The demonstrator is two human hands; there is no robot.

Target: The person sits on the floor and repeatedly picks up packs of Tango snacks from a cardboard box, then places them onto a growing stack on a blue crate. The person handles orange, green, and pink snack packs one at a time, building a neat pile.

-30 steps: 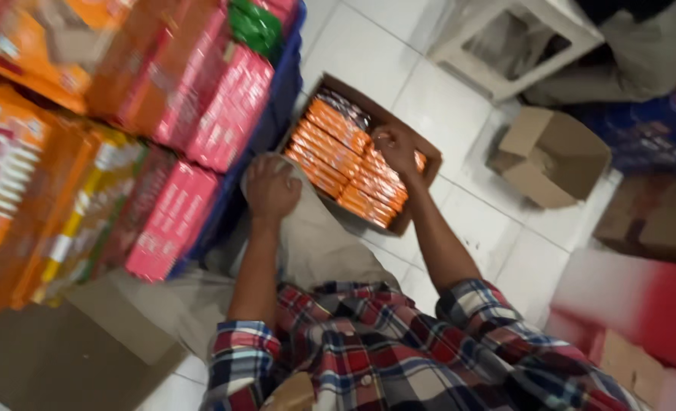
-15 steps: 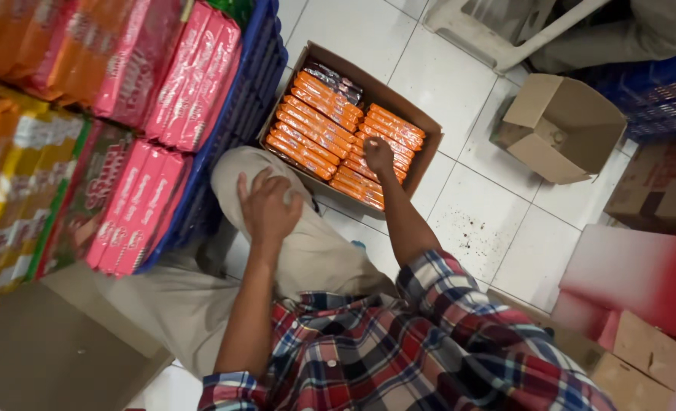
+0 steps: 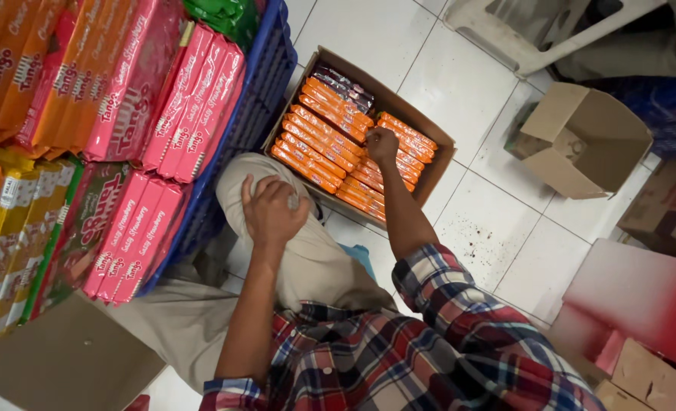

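My right hand (image 3: 381, 144) reaches into an open cardboard box (image 3: 437, 138) on the white tiled floor and closes on the orange snack packs (image 3: 316, 142) lined up in two rows inside it. A few dark purple packs (image 3: 343, 82) lie at the box's far end. My left hand (image 3: 271, 211) rests on my bent knee in beige trousers (image 3: 307, 251), fingers loosely curled with nothing in them. My sleeves are red and blue plaid.
A blue crate (image 3: 258, 114) at the left holds pink, orange and yellow wafer packs (image 3: 155, 114). An empty cardboard box (image 3: 589, 141) lies at the right, a white plastic stool (image 3: 536, 34) beyond it. More cartons (image 3: 642, 365) sit bottom right, flat cardboard (image 3: 56, 365) bottom left.
The view has shifted and come closer. My right hand moved from the box's near edge to the middle of the orange packs. My left hand stayed on my knee.
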